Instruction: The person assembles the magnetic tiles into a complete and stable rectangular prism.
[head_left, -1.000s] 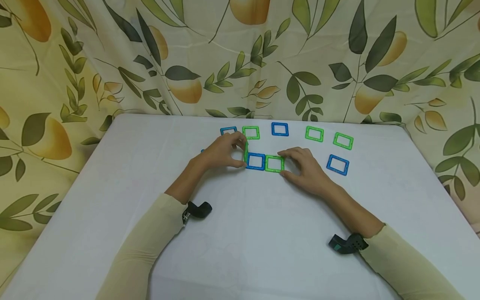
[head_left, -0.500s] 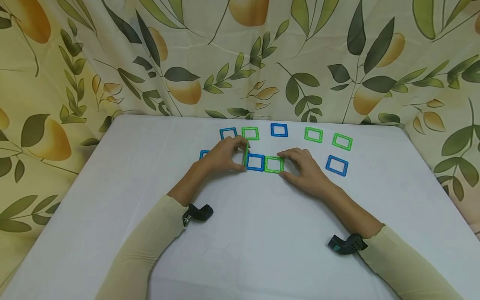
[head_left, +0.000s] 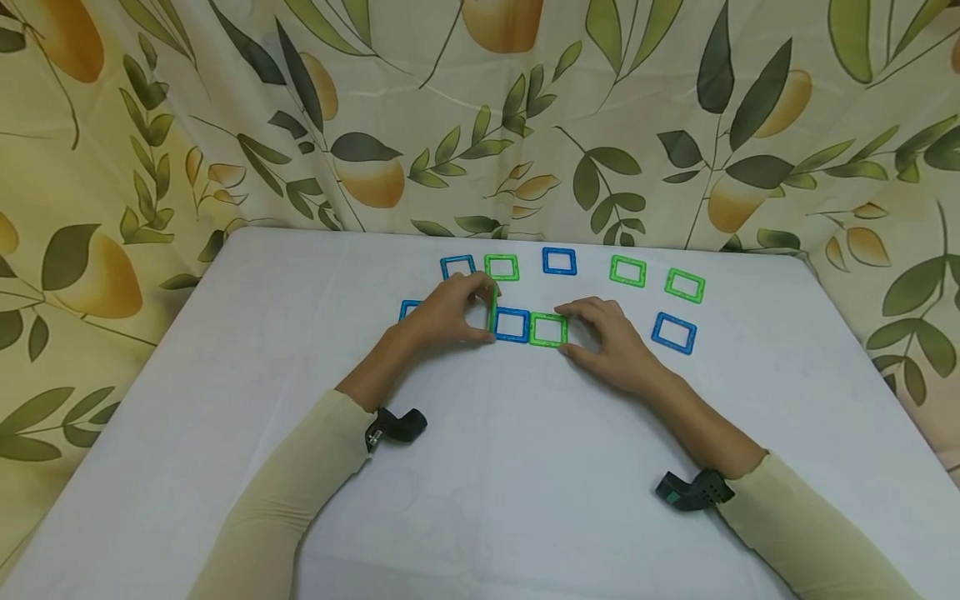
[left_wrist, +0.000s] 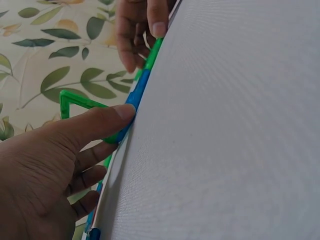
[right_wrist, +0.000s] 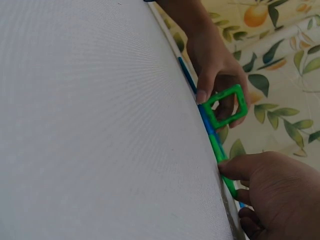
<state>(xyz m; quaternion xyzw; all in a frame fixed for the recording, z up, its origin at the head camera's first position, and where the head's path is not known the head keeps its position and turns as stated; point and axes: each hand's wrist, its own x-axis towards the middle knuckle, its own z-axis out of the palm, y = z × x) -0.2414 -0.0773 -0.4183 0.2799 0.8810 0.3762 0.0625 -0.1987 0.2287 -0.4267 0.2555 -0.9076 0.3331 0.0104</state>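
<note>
A blue square magnetic tile [head_left: 512, 339] and a green square magnetic tile [head_left: 548, 344] lie flat, edge to edge, on the white table. Along the blue tile's left edge a second green tile [right_wrist: 230, 120] stands upright. My left hand [head_left: 450, 308] holds this upright tile between thumb and fingers; in the left wrist view its thumb tip also touches the blue tile [left_wrist: 140, 82]. My right hand [head_left: 617, 343] pinches the flat green tile by its right side, thumb at the near corner and a finger at the far one.
Along the back of the white table [head_left: 480, 467] lie loose blue and green tiles, among them a blue one [head_left: 559, 272] and a green one [head_left: 627, 284]. Another blue tile [head_left: 673, 347] lies right of my right hand. My left hand partly covers a blue tile [head_left: 408, 303]. A patterned curtain hangs behind.
My left hand has shifted very slightly, with the upright green tile still held. The right hand and the joined flat tiles look the same.
</note>
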